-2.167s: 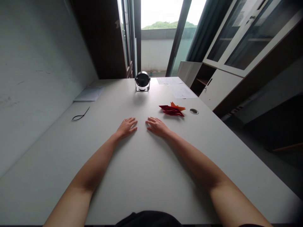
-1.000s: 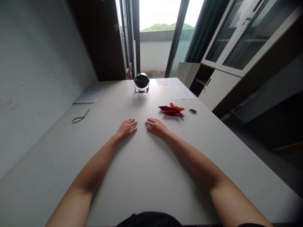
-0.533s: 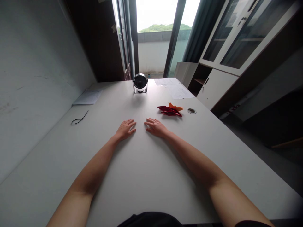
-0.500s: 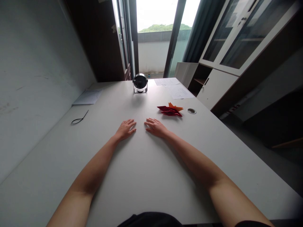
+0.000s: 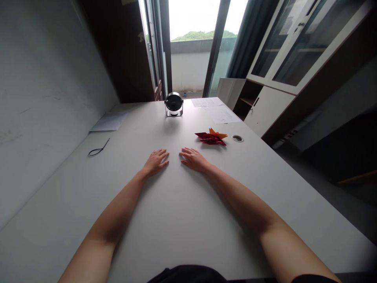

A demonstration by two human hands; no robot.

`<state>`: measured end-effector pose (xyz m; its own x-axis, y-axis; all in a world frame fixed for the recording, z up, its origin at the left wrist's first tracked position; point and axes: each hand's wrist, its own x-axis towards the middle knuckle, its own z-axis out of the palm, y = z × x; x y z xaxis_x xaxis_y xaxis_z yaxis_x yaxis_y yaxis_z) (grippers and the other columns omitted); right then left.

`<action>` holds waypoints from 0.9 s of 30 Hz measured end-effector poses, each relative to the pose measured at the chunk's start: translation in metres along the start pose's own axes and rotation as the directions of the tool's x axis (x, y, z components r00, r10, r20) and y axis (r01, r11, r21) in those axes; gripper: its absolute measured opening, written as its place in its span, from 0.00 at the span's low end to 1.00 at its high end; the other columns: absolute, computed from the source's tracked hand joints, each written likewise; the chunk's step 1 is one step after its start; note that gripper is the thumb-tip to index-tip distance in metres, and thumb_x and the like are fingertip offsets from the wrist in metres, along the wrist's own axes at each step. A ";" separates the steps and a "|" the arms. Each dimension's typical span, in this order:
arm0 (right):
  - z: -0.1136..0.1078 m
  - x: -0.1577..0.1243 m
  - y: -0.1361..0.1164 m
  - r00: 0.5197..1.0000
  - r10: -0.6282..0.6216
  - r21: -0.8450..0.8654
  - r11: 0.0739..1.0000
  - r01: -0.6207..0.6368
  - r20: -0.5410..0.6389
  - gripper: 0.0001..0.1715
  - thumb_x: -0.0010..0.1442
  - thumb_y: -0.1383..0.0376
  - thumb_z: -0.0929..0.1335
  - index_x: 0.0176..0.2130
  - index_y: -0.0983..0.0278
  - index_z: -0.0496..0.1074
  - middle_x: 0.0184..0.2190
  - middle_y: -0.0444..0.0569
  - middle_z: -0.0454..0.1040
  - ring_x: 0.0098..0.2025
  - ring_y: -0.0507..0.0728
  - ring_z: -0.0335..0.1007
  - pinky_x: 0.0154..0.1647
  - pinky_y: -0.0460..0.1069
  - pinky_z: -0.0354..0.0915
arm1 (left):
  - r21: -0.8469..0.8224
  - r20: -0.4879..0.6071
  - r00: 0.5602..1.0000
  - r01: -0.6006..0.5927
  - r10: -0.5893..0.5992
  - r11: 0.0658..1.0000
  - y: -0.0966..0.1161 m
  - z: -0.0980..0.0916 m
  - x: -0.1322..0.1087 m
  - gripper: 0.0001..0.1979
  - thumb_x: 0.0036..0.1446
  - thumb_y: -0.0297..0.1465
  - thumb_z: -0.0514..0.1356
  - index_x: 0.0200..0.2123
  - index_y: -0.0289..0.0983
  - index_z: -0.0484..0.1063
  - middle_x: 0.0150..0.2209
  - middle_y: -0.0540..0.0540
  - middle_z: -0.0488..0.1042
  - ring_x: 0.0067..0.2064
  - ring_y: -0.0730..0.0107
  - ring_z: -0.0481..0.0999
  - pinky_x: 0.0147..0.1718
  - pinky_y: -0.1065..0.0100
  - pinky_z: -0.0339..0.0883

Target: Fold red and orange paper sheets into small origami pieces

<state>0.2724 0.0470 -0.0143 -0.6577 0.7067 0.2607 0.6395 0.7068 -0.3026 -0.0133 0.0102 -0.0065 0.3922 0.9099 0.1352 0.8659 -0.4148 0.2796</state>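
My left hand [image 5: 156,161] lies flat on the white table [image 5: 173,220], palm down with the fingers spread. Facing it across a small gap, my right hand [image 5: 193,159] also rests palm down, its fingers apart. Neither hand holds anything. Just beyond my right hand is a small heap of folded red paper [image 5: 210,138], with a folded orange paper piece [image 5: 218,133] partly hidden behind it. To the left of my left hand, some distance off, lies a looped black cable tie [image 5: 98,149].
A round black device on a metal stand [image 5: 174,105] stands at the far edge. Paper sheets lie at the back right [image 5: 222,114] and against the left wall [image 5: 108,121]. A ring-shaped cable hole [image 5: 237,138] is near the right edge. Cabinets [image 5: 272,110] stand beyond.
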 end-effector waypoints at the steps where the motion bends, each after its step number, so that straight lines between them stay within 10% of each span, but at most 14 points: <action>1: 0.000 0.000 0.001 1.000 -0.012 0.007 1.000 0.012 -0.016 0.27 0.66 0.52 0.65 0.61 0.55 0.70 0.66 0.50 0.65 0.69 0.62 0.58 0.69 0.59 0.54 | 0.000 0.002 1.000 0.002 -0.002 1.000 0.000 0.000 0.000 0.27 0.66 0.44 0.52 0.65 0.44 0.65 0.70 0.44 0.58 0.71 0.54 0.55 0.69 0.48 0.46; 6: -0.015 0.003 0.019 0.958 0.069 -0.028 0.996 -0.080 -0.279 0.18 0.66 0.59 0.64 0.52 0.57 0.77 0.59 0.51 0.73 0.66 0.64 0.60 0.69 0.63 0.52 | -0.004 0.004 1.000 0.007 -0.007 1.000 0.000 0.000 0.000 0.27 0.66 0.44 0.53 0.65 0.45 0.65 0.70 0.44 0.58 0.71 0.55 0.55 0.69 0.48 0.46; 14: -0.041 -0.016 0.084 0.628 0.489 -0.028 0.776 -0.631 -0.605 0.23 0.61 0.66 0.62 0.54 0.66 0.72 0.58 0.63 0.68 0.64 0.69 0.54 0.68 0.70 0.43 | -0.021 -0.008 1.000 -0.007 0.006 1.000 0.000 0.001 0.000 0.27 0.66 0.44 0.53 0.65 0.44 0.65 0.69 0.43 0.59 0.71 0.54 0.56 0.69 0.46 0.46; 27: -0.043 -0.013 0.080 0.666 0.445 0.036 0.846 -0.532 -0.599 0.14 0.60 0.67 0.62 0.38 0.62 0.76 0.48 0.58 0.74 0.59 0.66 0.59 0.69 0.65 0.47 | -0.007 -0.006 1.000 -0.006 0.006 1.000 0.000 0.001 0.001 0.26 0.66 0.43 0.53 0.65 0.43 0.65 0.70 0.43 0.59 0.71 0.54 0.56 0.69 0.46 0.47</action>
<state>0.3494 0.0952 -0.0020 0.0844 0.8044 0.5880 0.8767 0.2206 -0.4276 -0.0129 0.0107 -0.0073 0.3953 0.9074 0.1429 0.8614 -0.4202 0.2854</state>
